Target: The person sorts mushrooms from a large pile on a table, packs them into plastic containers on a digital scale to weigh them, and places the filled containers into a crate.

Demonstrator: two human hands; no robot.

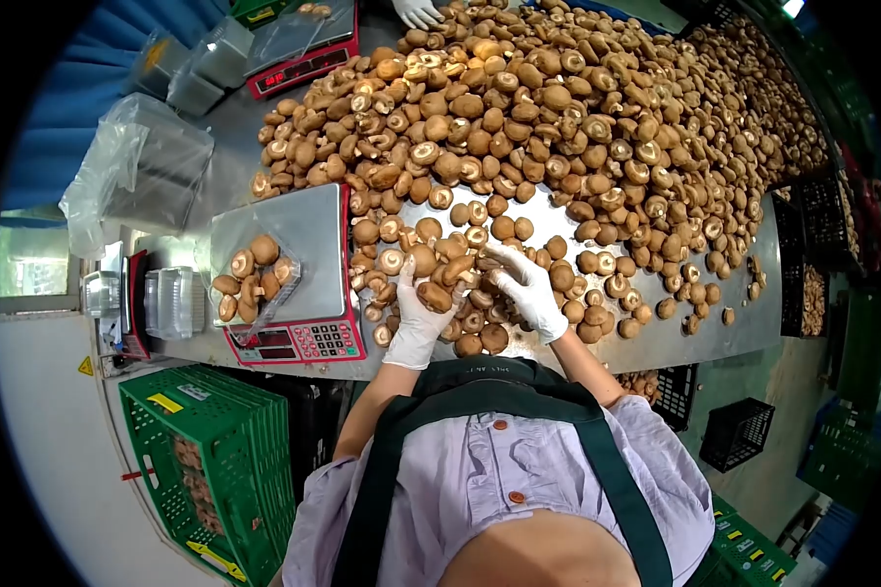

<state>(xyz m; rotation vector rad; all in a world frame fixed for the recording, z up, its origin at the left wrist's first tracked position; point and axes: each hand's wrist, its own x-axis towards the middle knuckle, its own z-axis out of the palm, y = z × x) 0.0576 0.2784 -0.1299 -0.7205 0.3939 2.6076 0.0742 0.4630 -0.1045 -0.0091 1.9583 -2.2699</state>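
Both of my hands wear white gloves and are over the loose mushrooms near the table's front edge. My left hand has its fingers around brown mushrooms. Close by on its right, my right hand has bent fingers at a mushroom by the other hand; its fingertips partly overlap the mushrooms there. A large heap of brown mushrooms covers the back of the metal table. On the left, a red scale bears a clear plastic tray with several mushrooms in it.
A second scale stands at the back left, near clear trays in a plastic bag. More empty trays lie left of the near scale. A co-worker's gloved hand touches the heap's far edge. Green crates stand below left, a black crate right.
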